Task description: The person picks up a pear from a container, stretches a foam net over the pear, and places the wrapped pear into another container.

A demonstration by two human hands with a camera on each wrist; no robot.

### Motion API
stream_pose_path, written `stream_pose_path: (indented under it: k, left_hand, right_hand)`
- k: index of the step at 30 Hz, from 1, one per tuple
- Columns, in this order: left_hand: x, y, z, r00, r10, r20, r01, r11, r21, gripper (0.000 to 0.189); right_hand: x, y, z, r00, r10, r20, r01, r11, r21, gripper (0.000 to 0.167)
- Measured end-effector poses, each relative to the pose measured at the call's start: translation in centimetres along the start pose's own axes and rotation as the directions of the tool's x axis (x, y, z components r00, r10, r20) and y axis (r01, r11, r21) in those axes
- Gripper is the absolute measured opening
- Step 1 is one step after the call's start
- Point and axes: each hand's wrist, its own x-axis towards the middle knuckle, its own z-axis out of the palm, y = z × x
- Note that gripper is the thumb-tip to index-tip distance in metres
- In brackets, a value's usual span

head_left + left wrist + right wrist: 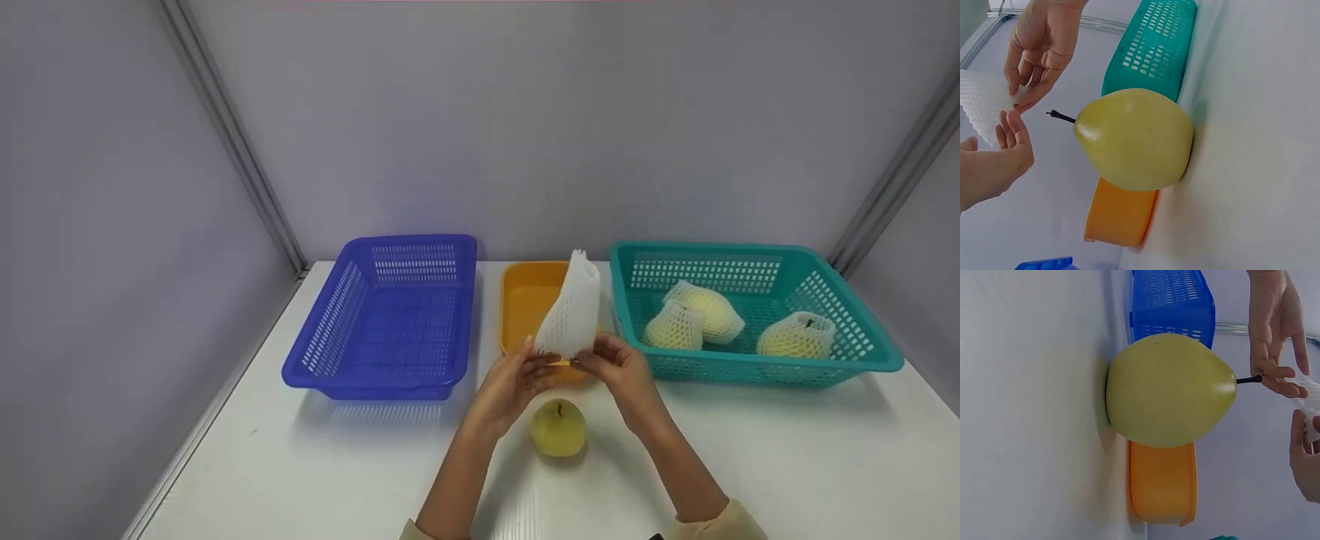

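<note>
A white foam fruit net (572,311) stands up between the two hands, over the orange basket in the head view. My left hand (508,386) holds its lower left edge between the thumb and the fingers. At the lower right edge, my right hand (621,371) pinches the net with thumb and fingertips. Below the hands a bare yellow-green pear (559,429) stands upright on the white table, its dark stem (1062,117) upward. The right wrist view shows the net (1311,402) only in part, cut off by the frame edge.
A blue-purple basket (375,382) stands at the left with nothing in it. An orange basket (517,300) sits at the back middle, partly hidden by the net. At the right, a teal basket (757,366) holds three net-wrapped pears (796,339). Grey walls enclose the table (315,472).
</note>
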Motion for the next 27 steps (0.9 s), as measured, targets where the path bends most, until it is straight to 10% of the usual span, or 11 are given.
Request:
stream_pose_path:
  k: [9, 15, 21, 23, 27]
  left_hand:
    - [0.3, 0.2, 0.1, 0.999, -0.048, -0.014, 0.044, 0.980, -0.192, 0.021]
    - [0.4, 0.2, 0.3, 0.995, 0.073, -0.070, -0.089, 0.958, -0.274, 0.024]
    - [0.6, -0.1, 1.2, 0.986, 0.138, -0.090, -0.159, 0.940, -0.300, 0.027]
    - [0.6, -0.2, 1.5, 0.989, 0.122, -0.078, -0.139, 0.950, -0.279, 0.022]
    - [0.5, -0.4, 1.7, 0.994, 0.095, -0.057, -0.104, 0.977, -0.188, 0.012]
  right_hand:
    - [-0.4, -0.2, -0.5, 0.991, 0.023, 0.133, -0.013, 0.997, -0.080, 0.039]
    - [-0.5, 0.0, -0.9, 0.982, 0.074, 0.171, -0.051, 0.990, -0.134, 0.044]
    - [-0.5, 0.1, -1.2, 0.930, 0.114, 0.349, -0.158, 0.982, 0.100, 0.052]
    - [-0.5, 0.1, -1.3, 0.898, 0.139, 0.417, -0.269, 0.924, 0.272, 0.051]
    - [-0.4, 0.0, -1.5, 0.842, 0.204, 0.500, -0.481, 0.706, 0.520, 0.050]
